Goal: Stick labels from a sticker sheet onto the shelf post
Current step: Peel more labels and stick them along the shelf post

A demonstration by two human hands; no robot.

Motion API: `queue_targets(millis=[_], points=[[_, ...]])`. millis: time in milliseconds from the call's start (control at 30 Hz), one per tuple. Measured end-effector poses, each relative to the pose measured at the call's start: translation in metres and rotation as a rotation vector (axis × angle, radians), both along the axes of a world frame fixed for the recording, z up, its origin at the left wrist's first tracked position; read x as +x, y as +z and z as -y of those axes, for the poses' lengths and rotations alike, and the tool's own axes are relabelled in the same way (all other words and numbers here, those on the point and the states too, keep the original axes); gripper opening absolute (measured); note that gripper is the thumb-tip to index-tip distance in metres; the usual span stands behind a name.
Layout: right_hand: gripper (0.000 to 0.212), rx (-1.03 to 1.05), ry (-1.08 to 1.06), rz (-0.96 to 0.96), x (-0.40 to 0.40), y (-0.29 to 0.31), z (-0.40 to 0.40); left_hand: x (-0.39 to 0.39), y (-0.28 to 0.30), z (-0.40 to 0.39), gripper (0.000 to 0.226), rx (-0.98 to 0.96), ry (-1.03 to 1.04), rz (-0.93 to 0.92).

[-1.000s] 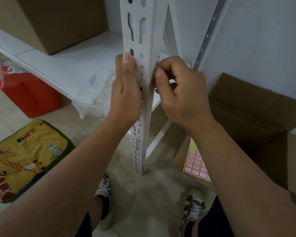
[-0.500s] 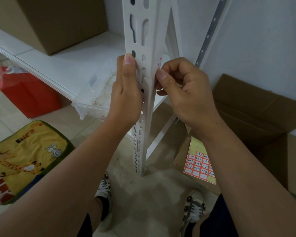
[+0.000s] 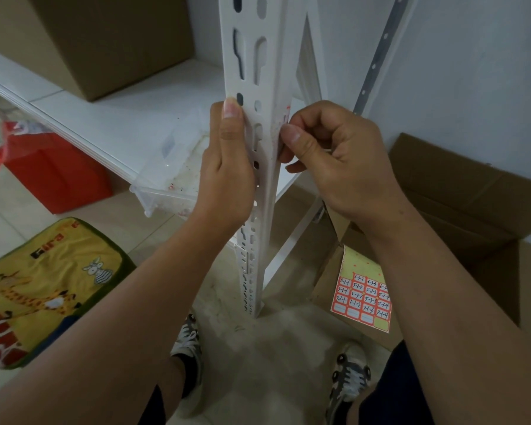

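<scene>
My left hand (image 3: 227,167) wraps the white shelf post (image 3: 259,72) from the left, thumb lying flat up its slotted front face, other fingers round the back, out of sight. So that hand is clamped on the post. Post stands upright, foot on the dusty floor (image 3: 267,363) between my two shoes (image 3: 187,342).

My right hand (image 3: 337,161) is at the post's right edge, same height as the left. Fingers curled, thumb pressed toward the index finger against the edge. A label (image 3: 286,113) with a red border shows just above the thumb, against the right face of the post; mostly hidden, so I cannot tell if it is fully stuck or if my fingertips pinch it.

Sticker sheet (image 3: 364,292) lies low right, on the flap of an open cardboard box (image 3: 460,191), well apart from both hands. Yellow backing, red-bordered labels with handwritten numbers in the lower rows, upper part bare.

Left of the post: white shelf board (image 3: 129,115) with a clear plastic tub (image 3: 172,176) hanging over its edge, and a brown carton (image 3: 105,41) on top further back. Red bag (image 3: 52,167) under the shelf, giraffe-print cushion (image 3: 43,289) on the floor bottom left. White wall (image 3: 472,72) to the right.
</scene>
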State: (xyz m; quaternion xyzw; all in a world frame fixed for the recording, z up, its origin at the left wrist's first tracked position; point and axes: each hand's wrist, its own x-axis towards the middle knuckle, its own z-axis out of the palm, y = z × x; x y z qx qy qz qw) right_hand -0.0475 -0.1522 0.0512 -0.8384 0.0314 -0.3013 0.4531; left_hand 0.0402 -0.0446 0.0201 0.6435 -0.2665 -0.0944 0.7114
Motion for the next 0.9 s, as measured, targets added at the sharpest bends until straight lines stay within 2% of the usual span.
queue_targets(millis=[433, 600, 767, 900], points=[[0.015, -0.103, -0.072, 0.048, 0.001, -0.004, -0.004, -0.001, -0.001, 0.002, 0.067, -0.009, 0.028, 0.034], [0.014, -0.086, -0.077, 0.058, 0.002, -0.004, -0.007, -0.002, -0.002, 0.003, 0.07, -0.024, 0.036, 0.027], [0.014, -0.053, -0.077, 0.052, 0.002, -0.003, -0.008, 0.001, -0.004, 0.004, 0.083, -0.025, 0.046, 0.042], [0.015, -0.021, -0.09, 0.072, 0.002, -0.004, -0.011, -0.001, -0.003, 0.005, 0.076, -0.043, 0.059, 0.037]])
